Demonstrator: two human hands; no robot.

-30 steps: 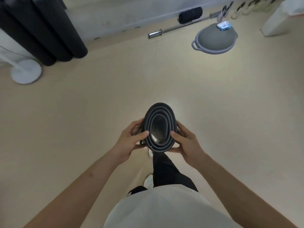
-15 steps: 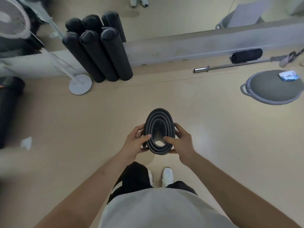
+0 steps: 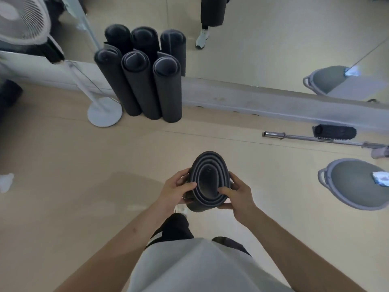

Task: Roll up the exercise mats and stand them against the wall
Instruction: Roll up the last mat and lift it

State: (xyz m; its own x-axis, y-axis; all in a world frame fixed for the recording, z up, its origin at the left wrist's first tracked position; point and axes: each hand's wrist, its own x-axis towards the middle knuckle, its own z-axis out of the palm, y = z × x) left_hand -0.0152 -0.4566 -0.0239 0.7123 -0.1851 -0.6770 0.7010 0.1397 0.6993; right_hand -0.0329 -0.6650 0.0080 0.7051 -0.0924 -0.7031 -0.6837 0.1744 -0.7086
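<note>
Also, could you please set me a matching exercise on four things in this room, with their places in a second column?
Things:
1. single rolled mat
2. group of three rolled mats
3. barbell
4. balance dome

Places:
A. lying on the floor along the foot of the wall
B. on the floor at far right, with a small blue-and-white item on top
C. gripped between the left hand and the right hand
D. standing against the wall beside the fan base

Pairs: 1-C; 2-D; 3-A; 4-B.
</note>
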